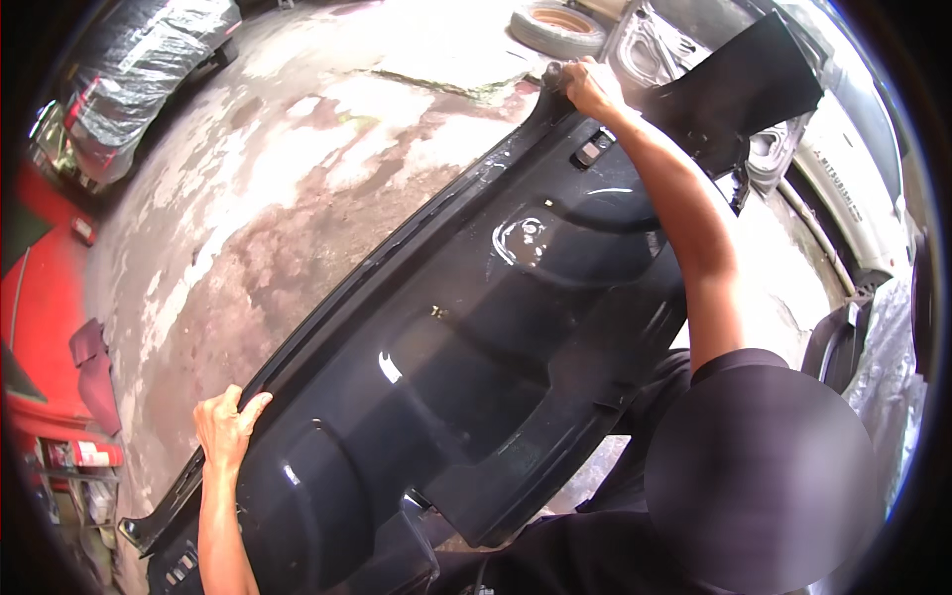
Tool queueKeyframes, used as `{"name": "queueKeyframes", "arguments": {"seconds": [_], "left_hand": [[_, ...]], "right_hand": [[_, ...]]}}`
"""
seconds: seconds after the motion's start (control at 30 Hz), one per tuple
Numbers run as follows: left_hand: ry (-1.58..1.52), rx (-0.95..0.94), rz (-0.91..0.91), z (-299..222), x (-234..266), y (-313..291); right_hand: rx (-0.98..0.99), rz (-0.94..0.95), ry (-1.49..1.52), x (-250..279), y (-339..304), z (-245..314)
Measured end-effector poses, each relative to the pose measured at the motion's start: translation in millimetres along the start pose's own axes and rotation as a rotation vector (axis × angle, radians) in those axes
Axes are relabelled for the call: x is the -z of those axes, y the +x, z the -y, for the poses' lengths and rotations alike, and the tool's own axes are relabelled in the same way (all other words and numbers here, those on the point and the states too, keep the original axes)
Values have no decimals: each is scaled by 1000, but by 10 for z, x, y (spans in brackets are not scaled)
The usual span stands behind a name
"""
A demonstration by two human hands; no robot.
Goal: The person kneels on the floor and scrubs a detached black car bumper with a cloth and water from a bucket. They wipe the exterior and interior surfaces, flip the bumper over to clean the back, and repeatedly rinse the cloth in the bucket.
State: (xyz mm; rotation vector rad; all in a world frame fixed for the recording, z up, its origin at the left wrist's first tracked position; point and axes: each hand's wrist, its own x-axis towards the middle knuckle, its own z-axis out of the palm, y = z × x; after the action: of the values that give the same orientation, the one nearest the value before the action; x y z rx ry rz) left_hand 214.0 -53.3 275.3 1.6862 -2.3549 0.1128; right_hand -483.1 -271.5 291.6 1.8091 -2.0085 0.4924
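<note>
While the left forearm comes in from the near left, nearly straight, the right arm stretches to the far right, over one end of a big glossy black panel (476, 297). This panel slants across the middle, from near left to far right, in front of the person's dark clothing. The left hand (228, 426) has its grip clamped on the long outer edge, thumb toward the panel's face. The right hand (592, 87) has its grip curled around the far corner, fingers bent over the rim.

Near left, a rack (74, 486) carries a red-and-white container (96, 453); its contents cannot be seen.

Beyond the panel spreads a concrete floor (228, 258), blotched with pale patches. A red vehicle (45, 297) stands at the left, a dark red cloth (92, 367) beside it, and a plastic-wrapped vehicle (149, 79) sits far left. On the far right lies a tyre on an orange-brown wheel (557, 28); a white vehicle (853, 188) stands at the right edge.
</note>
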Motion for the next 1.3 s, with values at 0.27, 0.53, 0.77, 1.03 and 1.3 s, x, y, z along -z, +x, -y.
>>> {"name": "queueKeyframes", "arguments": {"seconds": [0.27,0.53,0.77,1.03,1.3], "left_hand": [[65,-65,-55,74,-17,-43],[69,-4,-43,17,-32,-25],[87,-35,-39,36,-21,-58],[68,-41,-51,40,-1,-42],[66,-44,-49,28,-4,-58]], "right_hand": [[358,-46,59,-138,76,-364],[-61,-48,17,-301,-106,-258],[142,-112,-126,-179,-249,129],[-281,-73,-44,-34,-428,155],[-165,186,319,-246,-947,1004]]}}
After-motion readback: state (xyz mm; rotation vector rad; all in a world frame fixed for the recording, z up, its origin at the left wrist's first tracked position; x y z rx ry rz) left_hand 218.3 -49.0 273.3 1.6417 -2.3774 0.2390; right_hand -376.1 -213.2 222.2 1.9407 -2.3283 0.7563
